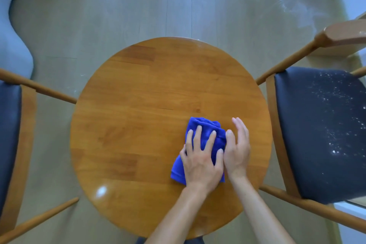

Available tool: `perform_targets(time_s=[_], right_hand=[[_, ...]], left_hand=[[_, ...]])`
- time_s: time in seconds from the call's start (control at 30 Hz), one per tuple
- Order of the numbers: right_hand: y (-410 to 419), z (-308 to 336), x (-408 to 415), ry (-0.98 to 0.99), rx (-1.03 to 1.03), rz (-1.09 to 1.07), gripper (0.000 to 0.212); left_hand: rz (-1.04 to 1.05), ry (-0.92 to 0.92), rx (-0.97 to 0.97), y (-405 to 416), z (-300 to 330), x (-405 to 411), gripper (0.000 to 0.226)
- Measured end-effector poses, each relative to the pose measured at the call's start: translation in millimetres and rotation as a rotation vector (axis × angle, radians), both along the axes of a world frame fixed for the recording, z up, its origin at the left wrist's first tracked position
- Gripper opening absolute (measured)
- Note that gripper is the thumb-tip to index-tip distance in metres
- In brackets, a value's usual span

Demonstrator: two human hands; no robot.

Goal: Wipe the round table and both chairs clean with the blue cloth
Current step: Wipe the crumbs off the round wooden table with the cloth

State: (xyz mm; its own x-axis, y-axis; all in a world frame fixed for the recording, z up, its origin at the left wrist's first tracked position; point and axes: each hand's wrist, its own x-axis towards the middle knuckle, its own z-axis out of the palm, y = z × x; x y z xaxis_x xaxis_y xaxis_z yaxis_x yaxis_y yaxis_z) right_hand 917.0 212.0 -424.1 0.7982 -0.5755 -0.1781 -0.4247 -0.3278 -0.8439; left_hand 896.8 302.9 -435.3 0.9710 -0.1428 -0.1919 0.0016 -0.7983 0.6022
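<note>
— Where's the blue cloth (206, 140)?

— On the round table (138, 105), right of its middle. My left hand (202, 162) presses it flat, fingers straight and spread.

— Your right hand (236, 148)?

— Just beside the cloth, fingers straight, together, thumb touching it.

— The chairs?

— Either side of the table; the right chair (320, 130) is speckled white.

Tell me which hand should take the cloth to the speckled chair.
Probably the right hand: it lies beside the cloth, open, nearer the speckled chair on that side. The left hand presses flat on the cloth, farther away.
</note>
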Motion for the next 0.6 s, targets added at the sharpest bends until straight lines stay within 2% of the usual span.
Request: perform_targets(time_s=[0.07,0.1,0.17,0.27,0.33,0.43,0.5,0.57,0.6], right_hand=[[23,5,-16,0.013,-0.219,0.008,0.055],[38,2,-24,0.058,-0.319,0.044,0.059],[70,-11,-30,0.208,-0.447,0.103,0.068],[107,-32,-12,0.344,-0.583,0.102,0.075],[123,-36,8,0.283,-0.703,0.190,0.072],[126,-44,30,-0.023,-0.820,0.699,0.060],[96,-49,45,-0.212,-0.846,0.976,0.053],[45,-51,54,-0.236,-0.888,0.989,0.051],[18,-51,55,-0.185,-0.913,0.886,0.051]], left_hand=[[0.041,0.034,-0.098,23,4,20,0.054],[0.051,-0.006,-0.071,46,4,29,0.055],[0.073,-0.091,0.113,106,-9,43,0.056],[0.149,-0.048,0.381,196,-32,51,0.062],[0.111,-0.041,0.478,226,-42,49,0.063],[0.057,-0.119,0.508,231,-49,46,0.061],[0.086,-0.136,0.493,228,-50,45,0.061],[0.095,-0.128,0.494,229,-50,45,0.061],[0.096,-0.124,0.498,229,-50,45,0.061]])
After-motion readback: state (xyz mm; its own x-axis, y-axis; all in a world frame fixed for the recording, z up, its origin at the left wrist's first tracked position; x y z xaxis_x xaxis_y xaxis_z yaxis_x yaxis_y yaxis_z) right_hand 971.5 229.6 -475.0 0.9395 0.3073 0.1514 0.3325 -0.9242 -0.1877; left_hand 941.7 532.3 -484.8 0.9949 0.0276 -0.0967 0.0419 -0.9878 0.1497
